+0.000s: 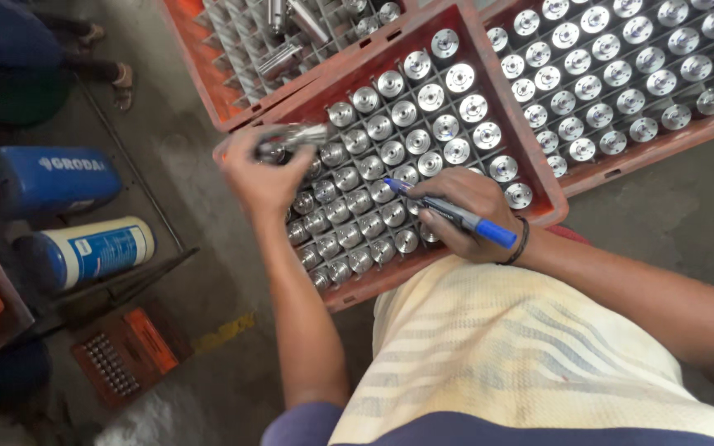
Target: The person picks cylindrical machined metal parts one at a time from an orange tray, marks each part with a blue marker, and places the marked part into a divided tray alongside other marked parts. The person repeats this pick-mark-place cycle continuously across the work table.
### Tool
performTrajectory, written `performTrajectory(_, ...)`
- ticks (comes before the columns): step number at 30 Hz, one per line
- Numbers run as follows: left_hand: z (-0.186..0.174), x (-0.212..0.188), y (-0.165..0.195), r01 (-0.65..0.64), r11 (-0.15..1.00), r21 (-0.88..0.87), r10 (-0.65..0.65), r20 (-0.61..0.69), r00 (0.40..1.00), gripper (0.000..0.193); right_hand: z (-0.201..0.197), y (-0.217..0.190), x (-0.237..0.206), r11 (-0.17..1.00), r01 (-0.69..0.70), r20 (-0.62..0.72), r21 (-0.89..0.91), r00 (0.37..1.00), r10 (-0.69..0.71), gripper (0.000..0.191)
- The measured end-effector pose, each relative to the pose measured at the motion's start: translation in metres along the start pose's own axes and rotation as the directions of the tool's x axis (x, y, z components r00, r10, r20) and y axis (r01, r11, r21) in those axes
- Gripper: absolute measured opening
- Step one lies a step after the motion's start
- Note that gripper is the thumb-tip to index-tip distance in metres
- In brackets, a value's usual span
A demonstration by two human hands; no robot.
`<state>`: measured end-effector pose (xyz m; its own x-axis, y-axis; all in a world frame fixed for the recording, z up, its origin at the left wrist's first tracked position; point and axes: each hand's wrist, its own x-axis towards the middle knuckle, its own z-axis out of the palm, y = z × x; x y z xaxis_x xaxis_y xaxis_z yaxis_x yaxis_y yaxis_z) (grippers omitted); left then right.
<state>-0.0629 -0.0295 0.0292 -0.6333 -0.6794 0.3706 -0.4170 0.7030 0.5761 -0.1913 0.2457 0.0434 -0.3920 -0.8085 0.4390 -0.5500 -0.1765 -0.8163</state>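
My left hand grips a shiny metal cylinder part, held sideways over the left end of a red crate. The crate is packed with several upright round metal parts in a grid. My right hand holds a blue marker pen, its tip pointing left over the parts in the middle of the crate. A dark band circles my right wrist.
A second red crate of the same parts stands at the right. A third crate with grey dividers and few parts lies behind. Blue cylinders and a white-and-blue one lie on the floor at left, near a small orange tray.
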Motion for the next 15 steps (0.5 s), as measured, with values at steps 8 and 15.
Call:
performTrajectory(8,0.057,-0.071,0.023,0.526,0.156,-0.836,-0.231,0.487,0.842,0.046,0.014,0.003,0.015,0.976,0.208,0.112,-0.062,0.973,-0.2,0.025)
performTrajectory(15,0.057,-0.078,0.043,0.614,0.041,-0.788,-0.434,0.539,0.722,0.04,0.011,0.001,0.002,0.992,0.121,0.081,0.032,0.989,-0.123,0.024)
